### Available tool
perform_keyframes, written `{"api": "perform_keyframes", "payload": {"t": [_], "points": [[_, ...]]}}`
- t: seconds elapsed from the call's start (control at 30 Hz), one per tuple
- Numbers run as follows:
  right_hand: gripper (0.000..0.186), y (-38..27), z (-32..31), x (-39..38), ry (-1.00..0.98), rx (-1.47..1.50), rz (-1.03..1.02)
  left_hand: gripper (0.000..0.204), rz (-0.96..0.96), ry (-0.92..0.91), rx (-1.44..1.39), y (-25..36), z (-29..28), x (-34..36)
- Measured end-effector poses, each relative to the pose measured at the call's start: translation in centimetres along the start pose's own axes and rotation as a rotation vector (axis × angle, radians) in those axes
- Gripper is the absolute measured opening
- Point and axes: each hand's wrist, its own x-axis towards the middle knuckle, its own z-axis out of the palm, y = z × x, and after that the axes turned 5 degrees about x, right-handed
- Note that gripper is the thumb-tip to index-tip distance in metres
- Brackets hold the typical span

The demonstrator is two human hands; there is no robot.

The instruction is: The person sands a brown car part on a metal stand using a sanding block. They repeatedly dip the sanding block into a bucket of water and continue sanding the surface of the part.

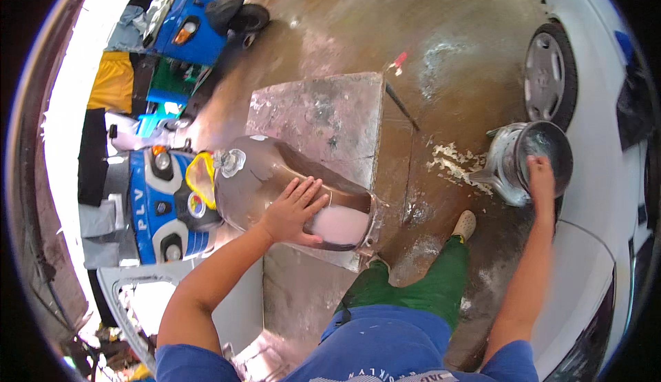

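Left hand (296,213) is laid flat on brown glossy shell (281,168), grip spread apart; right hand (542,177) is held over round bucket (507,158), fingers bunched, anything clasped can't be told. Shell is set across near part of surface (313,110), right end by the edge; surface and bucket separated by wet floor (447,110).

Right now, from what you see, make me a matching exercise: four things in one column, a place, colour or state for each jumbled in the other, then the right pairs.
Things:
1. Left hand
2. Right hand
3. Large bottle
4. Trousers

Matches:
A. Green
B. At the round container
C. Neck toward the picture's left
D. Fingers spread on the bottle

Pairs: 1-D, 2-B, 3-C, 4-A
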Motion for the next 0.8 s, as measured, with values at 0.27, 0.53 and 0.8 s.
{"api": "perform_keyframes", "payload": {"t": [0.27,0.53,0.8], "points": [[0.046,-18.8,24.3,-34.9,-0.113,0.404,-0.342,0.101,0.084,0.228,-0.022,-0.5,1.2,1.1],[0.049,-21.0,31.9,-37.7,0.270,0.110,-0.431,0.109,0.295,0.257,0.283,-3.6,3.2,0.2],[0.043,-19.1,33.4,-41.9,0.352,0.126,-0.395,0.127,0.306,0.235,0.138,-2.9,3.1,-0.8]]}}
